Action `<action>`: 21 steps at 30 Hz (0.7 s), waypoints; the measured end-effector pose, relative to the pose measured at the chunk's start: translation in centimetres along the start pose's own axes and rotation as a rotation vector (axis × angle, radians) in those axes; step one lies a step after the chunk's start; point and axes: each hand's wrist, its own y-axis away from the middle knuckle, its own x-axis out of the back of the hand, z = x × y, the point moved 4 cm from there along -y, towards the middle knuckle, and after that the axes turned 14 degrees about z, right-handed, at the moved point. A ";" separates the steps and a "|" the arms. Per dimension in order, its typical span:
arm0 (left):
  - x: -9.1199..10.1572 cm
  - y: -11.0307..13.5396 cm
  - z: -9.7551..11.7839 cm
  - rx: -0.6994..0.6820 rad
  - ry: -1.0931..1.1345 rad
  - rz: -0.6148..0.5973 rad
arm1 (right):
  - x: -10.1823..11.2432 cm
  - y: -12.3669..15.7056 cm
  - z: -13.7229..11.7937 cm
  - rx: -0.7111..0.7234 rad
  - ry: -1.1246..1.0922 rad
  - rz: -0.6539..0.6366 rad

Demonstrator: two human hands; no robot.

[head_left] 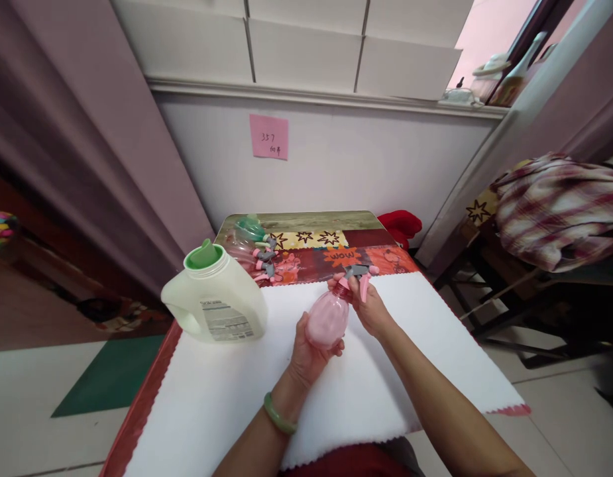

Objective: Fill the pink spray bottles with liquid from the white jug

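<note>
A clear pink spray bottle [328, 320] is held tilted above the white table cover, with pale liquid inside. My left hand [310, 351], below a green bangle [279, 415], wraps round the bottle's lower body. At the bottle's neck, my right hand [370, 307] grips the pink and grey spray head [358, 273]. Whether the head is fully screwed on I cannot tell. To the left stands a large whitish jug [221, 305] with a green spout in its open neck, apart from both hands.
Several other spray bottles, one of them green [251, 229], lie at the table's back left. A pink note [269, 137] is stuck on the wall. At right, a plaid cloth [559, 212] covers a dark stool. Bottles [519, 76] stand on the windowsill.
</note>
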 end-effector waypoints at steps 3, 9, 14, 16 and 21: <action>0.4 -0.1 -0.1 0.031 -0.033 0.019 | 0.4 -0.3 0.3 0.039 0.002 -0.021; 0.7 -0.4 -0.5 0.081 -0.077 0.032 | 1.4 -0.9 -0.4 0.072 0.009 -0.061; 0.6 -0.4 -0.5 0.072 -0.071 0.043 | 1.3 -0.9 0.0 0.047 0.059 -0.042; 0.6 -0.4 -0.5 0.067 -0.066 0.050 | 1.3 -0.7 0.4 0.067 0.069 -0.010; 0.6 -0.4 -0.6 0.082 -0.064 0.047 | 1.5 -0.3 0.3 0.160 0.129 -0.048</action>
